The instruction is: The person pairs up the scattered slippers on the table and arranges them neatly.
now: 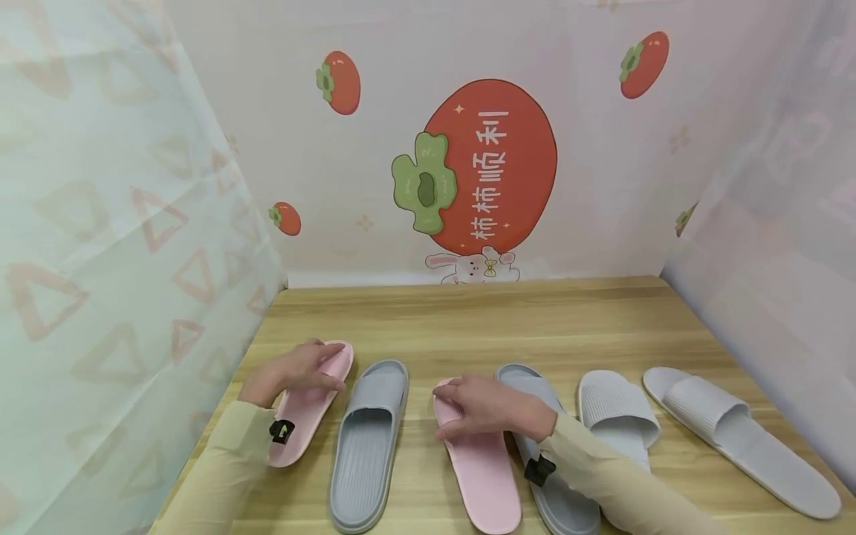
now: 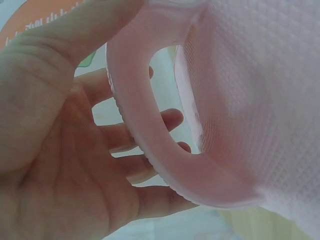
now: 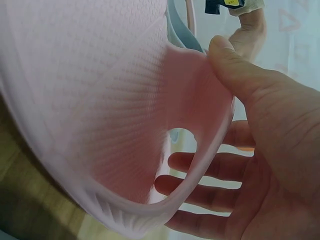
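Observation:
At the left of the table lies a pink slipper [image 1: 309,417]; my left hand [image 1: 304,374] grips its strap from above. In the left wrist view, thumb and fingers span this pink strap [image 2: 145,105], and fingertips show through the toe opening. Right of the middle is a second pink slipper [image 1: 487,479], its strap held by my right hand [image 1: 484,405]. The right wrist view shows the thumb at one edge of that strap [image 3: 200,95] and the fingers across its outer side. A grey slipper [image 1: 366,453] lies between the two pink ones.
Another grey slipper [image 1: 568,498] lies partly under my right forearm. Farther right are a light grey slipper [image 1: 615,397] and a second light grey one [image 1: 769,453], set at a slant. Printed cloth walls [image 1: 361,148] enclose the wooden table [image 1: 468,319] at the back and sides.

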Action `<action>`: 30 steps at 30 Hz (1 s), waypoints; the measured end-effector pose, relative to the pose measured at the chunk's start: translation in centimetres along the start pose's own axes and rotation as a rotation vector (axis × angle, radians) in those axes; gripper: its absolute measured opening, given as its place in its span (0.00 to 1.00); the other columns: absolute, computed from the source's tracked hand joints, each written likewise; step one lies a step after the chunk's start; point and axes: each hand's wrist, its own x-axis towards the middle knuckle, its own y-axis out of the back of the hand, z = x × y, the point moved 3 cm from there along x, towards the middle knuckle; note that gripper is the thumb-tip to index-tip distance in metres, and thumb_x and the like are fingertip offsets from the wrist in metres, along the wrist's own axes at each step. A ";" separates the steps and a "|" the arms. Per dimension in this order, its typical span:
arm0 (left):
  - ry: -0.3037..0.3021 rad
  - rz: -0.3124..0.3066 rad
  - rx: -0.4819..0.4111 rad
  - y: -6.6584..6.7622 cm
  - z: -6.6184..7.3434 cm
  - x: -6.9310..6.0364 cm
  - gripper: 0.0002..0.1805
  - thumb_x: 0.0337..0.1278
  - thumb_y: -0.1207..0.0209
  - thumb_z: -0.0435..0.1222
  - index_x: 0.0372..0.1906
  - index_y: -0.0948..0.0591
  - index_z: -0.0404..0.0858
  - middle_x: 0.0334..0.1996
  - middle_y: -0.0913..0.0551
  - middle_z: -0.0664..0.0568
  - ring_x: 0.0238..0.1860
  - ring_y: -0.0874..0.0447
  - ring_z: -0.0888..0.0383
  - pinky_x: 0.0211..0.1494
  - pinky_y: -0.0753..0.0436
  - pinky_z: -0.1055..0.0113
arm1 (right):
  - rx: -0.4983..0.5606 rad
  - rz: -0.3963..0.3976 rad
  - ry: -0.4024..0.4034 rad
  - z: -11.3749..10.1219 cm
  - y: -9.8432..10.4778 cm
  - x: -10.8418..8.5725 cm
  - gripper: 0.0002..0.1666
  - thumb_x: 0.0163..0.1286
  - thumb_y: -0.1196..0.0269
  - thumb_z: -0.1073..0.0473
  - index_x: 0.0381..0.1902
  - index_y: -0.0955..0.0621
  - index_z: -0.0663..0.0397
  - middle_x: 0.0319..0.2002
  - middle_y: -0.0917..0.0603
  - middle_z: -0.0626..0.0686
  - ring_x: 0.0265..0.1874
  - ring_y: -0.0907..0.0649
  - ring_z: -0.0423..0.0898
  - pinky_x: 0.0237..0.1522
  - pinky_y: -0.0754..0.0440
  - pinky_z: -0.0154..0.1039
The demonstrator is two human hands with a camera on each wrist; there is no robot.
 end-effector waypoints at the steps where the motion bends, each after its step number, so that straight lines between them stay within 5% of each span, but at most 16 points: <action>1: 0.006 -0.003 -0.001 0.1 0.1 0.1 0.46 0.50 0.30 0.50 0.69 0.33 0.30 0.53 0.25 0.29 0.44 0.24 0.47 0.47 0.22 0.53 | -0.001 0.003 -0.004 0.0 0.1 0.0 0.40 0.60 0.35 0.32 0.59 0.22 0.55 0.51 0.15 0.50 0.45 0.18 0.42 0.47 0.19 0.38; 14: -0.014 0.019 0.061 1.1 1.3 1.5 0.44 0.50 0.32 0.55 0.69 0.30 0.35 0.50 0.22 0.32 0.47 0.23 0.43 0.48 0.23 0.50 | -0.017 0.011 -0.035 0.7 2.1 0.4 0.39 0.61 0.39 0.28 0.57 0.22 0.50 0.41 0.17 0.45 0.35 0.22 0.38 0.41 0.21 0.36; 20: -0.013 0.028 0.077 2.2 3.2 3.2 0.43 0.52 0.34 0.56 0.70 0.31 0.38 0.54 0.23 0.31 0.49 0.22 0.43 0.49 0.22 0.51 | -0.059 0.029 -0.078 1.1 4.1 0.2 0.42 0.61 0.39 0.28 0.60 0.22 0.51 0.47 0.15 0.48 0.42 0.18 0.43 0.47 0.19 0.41; 30: 0.022 0.007 0.044 2.9 4.9 3.8 0.43 0.54 0.36 0.56 0.72 0.32 0.41 0.58 0.27 0.33 0.49 0.24 0.45 0.51 0.22 0.52 | -0.091 0.050 -0.039 1.3 5.0 1.7 0.33 0.60 0.37 0.29 0.51 0.21 0.47 0.30 0.24 0.43 0.29 0.25 0.40 0.33 0.25 0.36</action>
